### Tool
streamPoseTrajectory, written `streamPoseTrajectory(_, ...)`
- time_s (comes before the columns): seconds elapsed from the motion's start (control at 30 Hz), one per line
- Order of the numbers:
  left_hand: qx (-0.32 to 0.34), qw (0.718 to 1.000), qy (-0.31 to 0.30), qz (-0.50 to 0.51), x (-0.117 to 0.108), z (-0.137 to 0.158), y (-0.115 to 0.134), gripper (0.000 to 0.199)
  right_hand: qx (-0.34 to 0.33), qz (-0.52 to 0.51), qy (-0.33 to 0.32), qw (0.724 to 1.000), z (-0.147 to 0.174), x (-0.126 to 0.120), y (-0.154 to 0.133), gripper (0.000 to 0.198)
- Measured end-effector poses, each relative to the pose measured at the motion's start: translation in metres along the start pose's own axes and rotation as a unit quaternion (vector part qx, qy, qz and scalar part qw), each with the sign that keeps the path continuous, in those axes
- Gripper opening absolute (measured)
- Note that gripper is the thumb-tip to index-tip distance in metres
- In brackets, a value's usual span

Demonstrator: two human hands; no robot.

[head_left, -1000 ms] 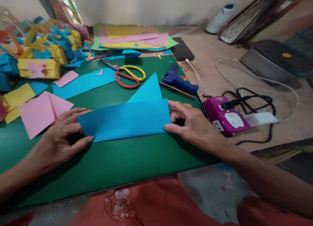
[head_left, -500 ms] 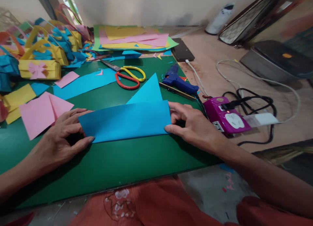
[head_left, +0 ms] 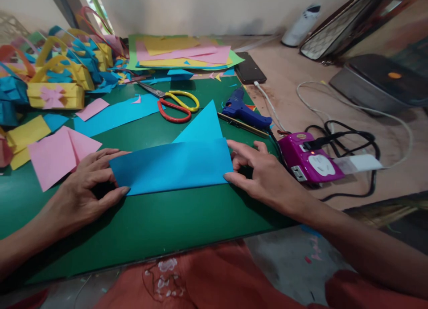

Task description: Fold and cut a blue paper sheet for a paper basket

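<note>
A strip of blue paper [head_left: 174, 167] stands tilted over the green mat [head_left: 187, 220], its long lower edge toward me. My left hand [head_left: 87, 184] grips its left end, thumb in front at the lower corner and fingers behind. At the right end, my right hand [head_left: 256, 173] has its thumb on the lower corner and its index finger along the upper edge. Behind the strip rises a blue paper triangle [head_left: 205, 124]; whether the two are joined is hidden. Scissors [head_left: 175, 106] with red and yellow handles lie beyond it, beside a blue glue gun [head_left: 247, 110].
Pink paper squares [head_left: 50, 157] lie left of my left hand. Small yellow paper bags [head_left: 65, 99] crowd the back left. Coloured sheets [head_left: 187, 52] are stacked behind. Right of the mat are a purple power adapter [head_left: 310, 159] with cords and a phone [head_left: 250, 68].
My right hand's fingers have loosened slightly and spread at the strip's right edge. My left hand keeps its grip, and the paper has barely moved.
</note>
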State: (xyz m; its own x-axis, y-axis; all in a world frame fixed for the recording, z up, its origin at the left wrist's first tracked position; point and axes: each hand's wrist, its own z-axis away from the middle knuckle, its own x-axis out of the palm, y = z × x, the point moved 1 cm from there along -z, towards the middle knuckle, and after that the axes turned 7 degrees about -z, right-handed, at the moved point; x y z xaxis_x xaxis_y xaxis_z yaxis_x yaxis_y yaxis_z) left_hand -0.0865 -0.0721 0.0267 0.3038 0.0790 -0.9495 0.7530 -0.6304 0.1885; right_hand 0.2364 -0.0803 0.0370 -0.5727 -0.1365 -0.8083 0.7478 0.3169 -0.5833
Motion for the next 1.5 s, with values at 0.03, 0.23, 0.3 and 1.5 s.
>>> streamPoseTrajectory(0.03,0.0,1.0,-0.002,-0.001,0.0,0.0,0.0,0.025,-0.012,0.015,0.002,1.0,0.001,0.001,0.0,0.053)
streamPoseTrajectory(0.23,-0.061,0.998,0.008,0.001,0.006,0.007,-0.002,0.01,-0.088,0.104,0.029,0.99,0.008,0.006,0.0,0.06)
streamPoseTrajectory(0.3,-0.089,0.996,0.013,0.005,0.007,0.009,-0.002,0.034,-0.12,0.155,0.054,0.979,0.011,0.007,-0.001,0.064)
streamPoseTrajectory(1.5,0.217,0.933,-0.211,-0.195,-0.01,-0.018,0.021,0.093,-0.365,0.41,-0.103,0.829,-0.001,0.008,-0.027,0.054)
